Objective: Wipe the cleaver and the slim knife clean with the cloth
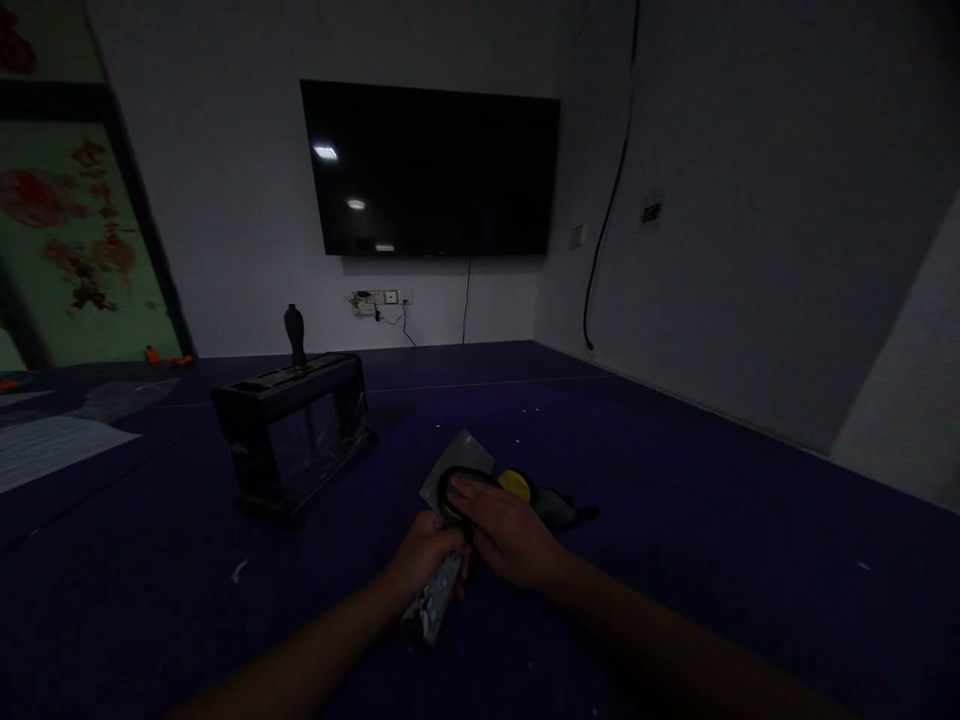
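My left hand [431, 555] is closed around the grey handle of what looks like a scraper [465, 447], whose flat, pale blade points away from me. Below the fist, the handle's black end shows. My right hand [510, 525] is closed on a dark round tool [457, 480] with a yellow edge, held against the blade. Its fingers lie over the tool and hide much of it. Just beyond the right hand is a yellow round part [514, 485], with a grey and black piece [559, 507] beside it. Whether these belong to the held tool I cannot tell.
A black frame [300, 390] with clear sides and an upright handle stands on the dark purple surface [675, 580], left of my hands. Papers [60, 445] and clear plastic [124, 398] lie farther left. A black cable [611, 200] hangs along the right wall.
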`<state>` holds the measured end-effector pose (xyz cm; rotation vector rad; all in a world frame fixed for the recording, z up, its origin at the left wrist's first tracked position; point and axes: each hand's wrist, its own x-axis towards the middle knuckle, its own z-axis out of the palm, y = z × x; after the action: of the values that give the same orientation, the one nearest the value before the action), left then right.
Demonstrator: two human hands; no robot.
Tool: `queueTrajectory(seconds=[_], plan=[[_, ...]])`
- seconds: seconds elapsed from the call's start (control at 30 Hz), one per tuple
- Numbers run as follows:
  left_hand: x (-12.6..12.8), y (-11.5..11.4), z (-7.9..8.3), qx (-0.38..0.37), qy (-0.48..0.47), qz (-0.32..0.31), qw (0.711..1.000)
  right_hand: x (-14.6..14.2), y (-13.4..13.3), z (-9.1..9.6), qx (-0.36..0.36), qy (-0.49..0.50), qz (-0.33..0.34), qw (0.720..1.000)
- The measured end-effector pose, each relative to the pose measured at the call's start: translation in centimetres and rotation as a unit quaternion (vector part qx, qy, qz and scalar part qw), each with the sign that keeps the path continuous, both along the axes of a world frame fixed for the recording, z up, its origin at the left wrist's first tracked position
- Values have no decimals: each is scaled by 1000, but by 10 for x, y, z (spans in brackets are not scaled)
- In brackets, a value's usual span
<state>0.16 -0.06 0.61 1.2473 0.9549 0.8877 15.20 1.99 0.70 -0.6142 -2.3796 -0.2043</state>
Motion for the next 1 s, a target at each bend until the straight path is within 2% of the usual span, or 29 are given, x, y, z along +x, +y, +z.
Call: queueTrajectory(seconds=[1.0], plan=[[-2,2,-2,-2,9,-7,1000,0,-1,1,-8,-5,-5,1000]])
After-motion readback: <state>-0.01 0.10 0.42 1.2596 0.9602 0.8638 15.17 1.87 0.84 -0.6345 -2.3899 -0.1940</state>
